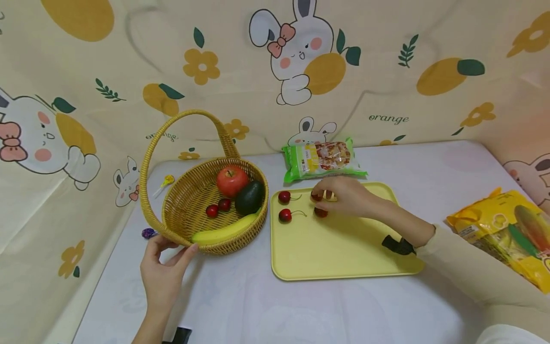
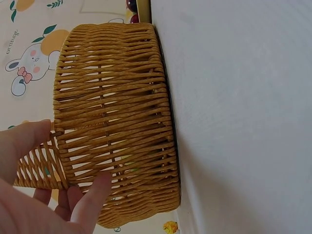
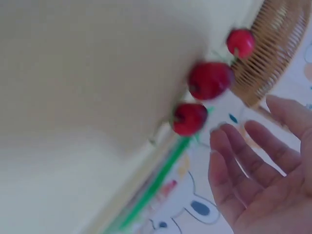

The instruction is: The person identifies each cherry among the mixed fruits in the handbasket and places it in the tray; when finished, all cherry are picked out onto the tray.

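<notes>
rolling away, likeliest mishap: the loose, round cherries [image 1: 285, 215] on the yellow tray [image 1: 335, 253], should the right hand [image 1: 343, 195] brush one off-centre. right hand: fingers loosely curved and parted, nothing seen between them in the right wrist view; whether a fingertip touches a cherry, cannot tell.

second mishap: spilled fruit, were the left hand [image 1: 163, 274] to pull down hard on the wicker basket [image 1: 185, 200], which it grips at the near foot of the handle [image 1: 145, 191].

containers:
tray, shallow: four cherries near the far left corner, two at the right hand, two nearer the basket.
basket, to the tray's left: one red apple [image 1: 232, 181], one avocado [image 1: 249, 197] beside it, one banana [image 1: 223, 232] along the near wall, two further cherries [image 1: 212, 210].
green-edged packet [image 1: 322, 160], beyond the tray: contents unclear.
</notes>
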`<control>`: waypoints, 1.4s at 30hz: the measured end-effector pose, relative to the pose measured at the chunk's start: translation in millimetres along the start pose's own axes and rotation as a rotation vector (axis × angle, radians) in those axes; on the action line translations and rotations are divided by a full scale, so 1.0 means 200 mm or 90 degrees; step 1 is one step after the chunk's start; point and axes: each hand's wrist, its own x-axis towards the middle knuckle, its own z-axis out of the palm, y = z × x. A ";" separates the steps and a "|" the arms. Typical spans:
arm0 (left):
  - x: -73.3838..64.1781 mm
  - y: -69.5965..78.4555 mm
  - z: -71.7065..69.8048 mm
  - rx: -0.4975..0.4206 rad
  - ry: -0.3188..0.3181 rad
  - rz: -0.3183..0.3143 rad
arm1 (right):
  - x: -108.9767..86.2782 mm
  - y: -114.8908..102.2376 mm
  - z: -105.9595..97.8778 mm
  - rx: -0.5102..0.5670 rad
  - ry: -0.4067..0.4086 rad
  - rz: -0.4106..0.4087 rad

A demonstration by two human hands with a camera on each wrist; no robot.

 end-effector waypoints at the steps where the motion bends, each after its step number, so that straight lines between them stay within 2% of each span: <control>1: 0.00 0.00 0.00 0.003 0.000 0.000 | 0.01 -0.01 -0.02 0.002 0.013 0.001; 4: 0.00 0.00 -0.01 0.002 0.004 0.001 | 0.06 -0.03 -0.08 0.010 0.052 -0.001; 7: 0.00 0.01 -0.02 -0.001 0.009 0.000 | 0.14 -0.08 -0.11 0.029 0.076 -0.025; 10: -0.01 0.01 -0.03 -0.004 0.016 -0.003 | 0.26 -0.17 -0.11 0.039 0.077 -0.071; 13: -0.01 0.01 -0.04 0.000 0.021 -0.002 | 0.43 -0.28 -0.08 0.030 0.054 -0.122; 17: 0.00 0.01 -0.06 0.006 0.025 0.002 | 0.66 -0.46 -0.02 0.024 -0.029 -0.165; 21: 0.01 0.01 -0.08 0.019 0.023 0.004 | 0.89 -0.63 0.02 0.061 -0.149 -0.195; 25: 0.01 0.01 -0.08 0.024 0.021 0.004 | 1.06 -0.74 0.09 0.108 -0.256 -0.207; 28: 0.02 0.00 -0.07 0.019 0.018 0.002 | 1.14 -0.78 0.15 0.130 -0.326 -0.193; 31: 0.02 0.00 -0.06 0.008 0.011 0.001 | 1.19 -0.80 0.21 0.133 -0.394 -0.159; 36: 0.01 -0.01 -0.04 -0.010 -0.004 0.011 | 1.20 -0.80 0.23 0.118 -0.500 -0.043; 38: 0.01 -0.02 -0.03 -0.018 -0.008 0.015 | 1.19 -0.81 0.23 0.129 -0.521 -0.005; 42: 0.01 -0.02 -0.02 -0.023 -0.017 0.016 | 1.20 -0.80 0.24 0.158 -0.540 0.013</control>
